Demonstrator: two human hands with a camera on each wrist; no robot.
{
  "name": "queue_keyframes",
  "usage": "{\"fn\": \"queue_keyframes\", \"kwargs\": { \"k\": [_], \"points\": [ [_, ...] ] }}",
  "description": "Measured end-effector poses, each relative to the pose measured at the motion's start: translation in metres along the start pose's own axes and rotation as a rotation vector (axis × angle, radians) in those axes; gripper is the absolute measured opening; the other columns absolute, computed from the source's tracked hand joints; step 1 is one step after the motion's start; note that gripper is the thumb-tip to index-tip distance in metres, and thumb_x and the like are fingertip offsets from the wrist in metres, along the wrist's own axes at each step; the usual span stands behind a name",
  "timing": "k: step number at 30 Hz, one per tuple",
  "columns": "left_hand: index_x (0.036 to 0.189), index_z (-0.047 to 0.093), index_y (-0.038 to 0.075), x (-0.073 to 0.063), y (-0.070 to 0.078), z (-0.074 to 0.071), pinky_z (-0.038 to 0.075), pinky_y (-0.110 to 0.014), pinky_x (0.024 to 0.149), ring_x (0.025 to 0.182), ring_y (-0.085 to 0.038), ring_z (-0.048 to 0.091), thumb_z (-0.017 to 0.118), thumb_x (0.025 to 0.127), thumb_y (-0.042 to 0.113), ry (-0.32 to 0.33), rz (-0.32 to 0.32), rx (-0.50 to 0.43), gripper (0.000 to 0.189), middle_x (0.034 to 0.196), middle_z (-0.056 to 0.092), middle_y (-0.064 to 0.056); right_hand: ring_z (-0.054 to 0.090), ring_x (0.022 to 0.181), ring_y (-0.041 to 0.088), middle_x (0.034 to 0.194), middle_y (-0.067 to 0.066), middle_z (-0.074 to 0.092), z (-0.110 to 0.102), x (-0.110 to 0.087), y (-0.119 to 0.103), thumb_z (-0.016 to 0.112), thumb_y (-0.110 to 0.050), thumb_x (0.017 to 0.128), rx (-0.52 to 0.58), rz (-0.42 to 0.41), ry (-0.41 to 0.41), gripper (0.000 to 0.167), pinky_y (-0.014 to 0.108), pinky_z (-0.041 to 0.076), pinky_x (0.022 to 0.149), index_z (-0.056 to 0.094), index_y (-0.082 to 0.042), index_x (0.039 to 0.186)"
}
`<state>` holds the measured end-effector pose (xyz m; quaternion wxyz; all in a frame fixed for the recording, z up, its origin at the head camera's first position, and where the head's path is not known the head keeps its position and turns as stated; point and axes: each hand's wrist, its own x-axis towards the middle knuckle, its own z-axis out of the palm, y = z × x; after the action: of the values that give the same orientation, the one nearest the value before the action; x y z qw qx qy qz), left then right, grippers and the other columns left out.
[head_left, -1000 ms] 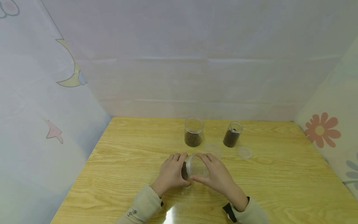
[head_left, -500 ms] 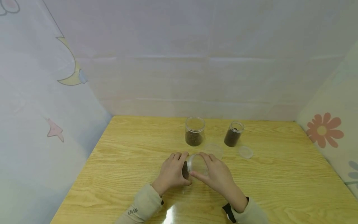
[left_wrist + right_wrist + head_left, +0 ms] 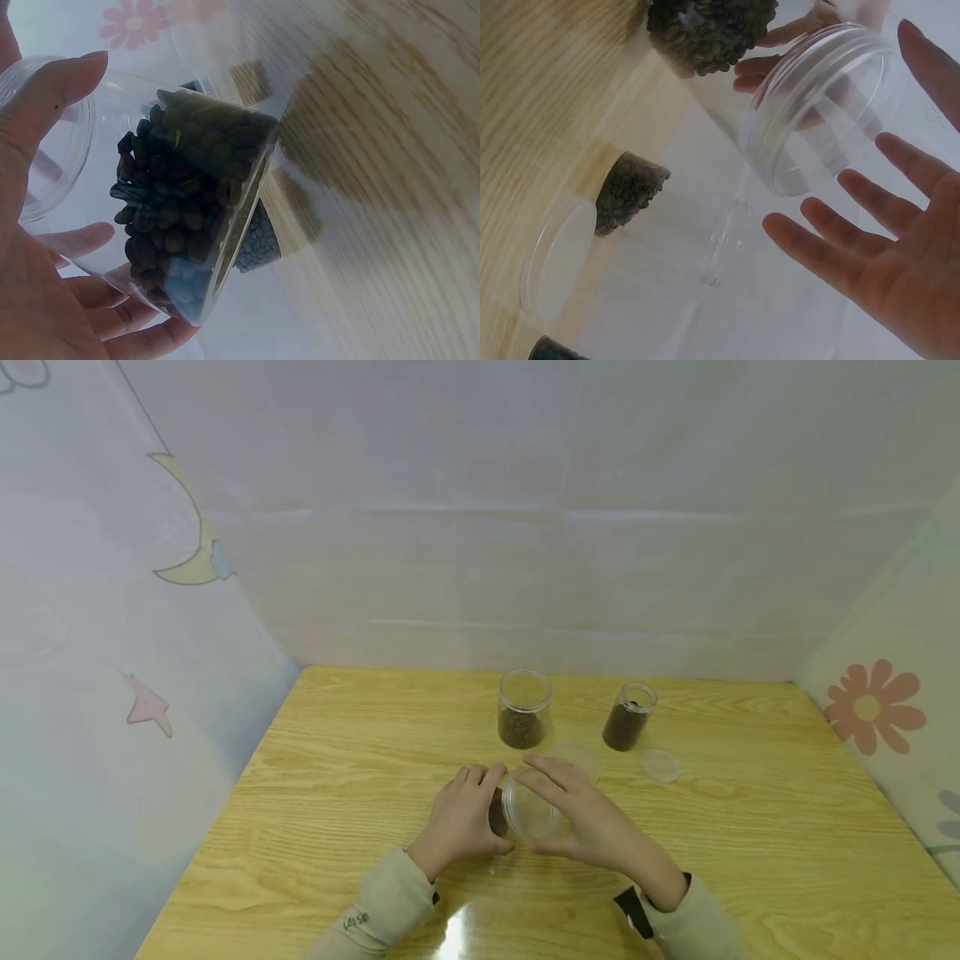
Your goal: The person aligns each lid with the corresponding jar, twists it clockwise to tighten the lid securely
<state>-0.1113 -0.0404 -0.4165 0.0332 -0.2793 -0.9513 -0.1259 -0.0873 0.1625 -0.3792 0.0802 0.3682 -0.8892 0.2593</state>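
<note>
My left hand (image 3: 463, 822) gripped a clear jar (image 3: 534, 817) of dark beans (image 3: 172, 202), tipped sideways in front of me at the counter (image 3: 337, 793), its rim end toward my right. My right hand (image 3: 588, 818) was free, fingers spread just beside that rim. Beyond stood a wide jar (image 3: 524, 700) and a narrow jar (image 3: 625, 727), two lids lying near them.
</note>
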Motion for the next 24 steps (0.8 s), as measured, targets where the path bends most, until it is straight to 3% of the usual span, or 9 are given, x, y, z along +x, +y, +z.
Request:
{"fn": "queue_keyframes", "kwargs": {
  "k": [13,24],
  "points": [
    [0.129,0.041,0.014,-0.0005,-0.0015,0.0008,0.05,-0.033,0.072,0.093,-0.021,0.052,0.081,0.053,0.054,0.004,-0.001,0.01,0.094,0.11,0.053,-0.007,0.04,0.121,0.032,0.135,0.013,0.041,0.0026,0.0019,0.0014,0.082,-0.029,0.066,-0.017,-0.024,-0.015,0.081,0.047,0.042,0.09,0.044,-0.008,0.134],
    [0.128,0.041,0.015,-0.0019,-0.0023,0.0025,0.05,-0.032,0.069,0.092,-0.021,0.052,0.08,0.054,0.056,0.027,0.005,0.022,0.093,0.109,0.053,-0.007,0.048,0.112,0.036,0.126,0.018,0.049,0.0091,0.0026,-0.0066,0.072,-0.046,0.072,-0.075,0.163,0.031,0.078,0.05,0.045,0.085,0.045,-0.004,0.132]
  ]
}}
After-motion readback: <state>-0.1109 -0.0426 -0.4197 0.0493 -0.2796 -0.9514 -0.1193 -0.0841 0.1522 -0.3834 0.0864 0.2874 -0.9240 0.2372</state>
